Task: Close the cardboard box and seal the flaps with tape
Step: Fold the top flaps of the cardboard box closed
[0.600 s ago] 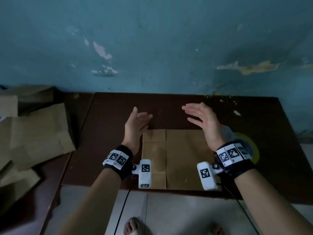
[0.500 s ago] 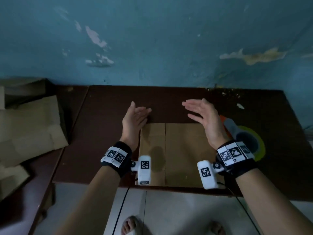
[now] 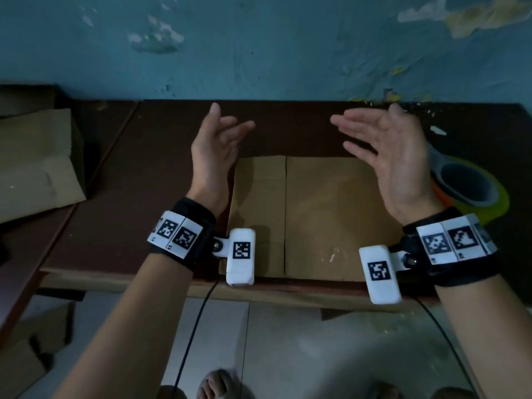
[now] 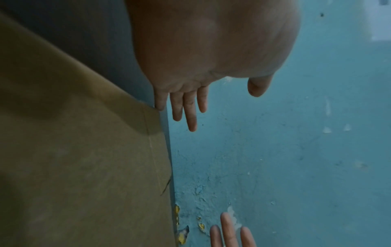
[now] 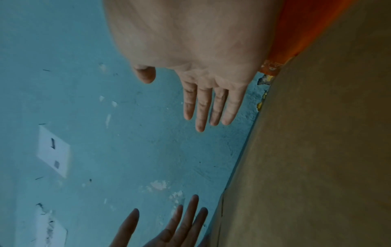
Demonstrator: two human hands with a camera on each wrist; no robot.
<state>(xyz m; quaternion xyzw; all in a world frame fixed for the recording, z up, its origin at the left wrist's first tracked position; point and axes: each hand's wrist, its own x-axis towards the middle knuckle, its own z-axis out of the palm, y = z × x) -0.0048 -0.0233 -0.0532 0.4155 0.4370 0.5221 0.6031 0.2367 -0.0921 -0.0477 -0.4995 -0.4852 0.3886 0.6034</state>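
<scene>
A flattened brown cardboard box [image 3: 313, 214] lies on the dark brown table [image 3: 138, 180] near its front edge, with one lengthwise crease left of centre. Both hands hover above it, palms facing each other, fingers straight, holding nothing. My left hand [image 3: 218, 145] is over the box's far left corner; my right hand [image 3: 383, 151] is over its far right part. Right of the box lies a yellow tape roll [image 3: 489, 203] in an orange and grey dispenser, partly hidden by the right hand. The wrist views show the straight fingers [image 4: 186, 107] [image 5: 207, 107] against the blue wall, box [image 4: 74, 158] [image 5: 317, 150] alongside.
More flat cardboard sheets [image 3: 34, 165] are stacked on a lower surface at the left. A peeling blue wall [image 3: 288, 47] rises right behind the table. Below the table's front edge are a tiled floor [image 3: 288, 341], cables and my feet.
The camera has moved closer and the table sits lower in the view. Both hands stay raised above the box, a little farther apart, still holding nothing.
</scene>
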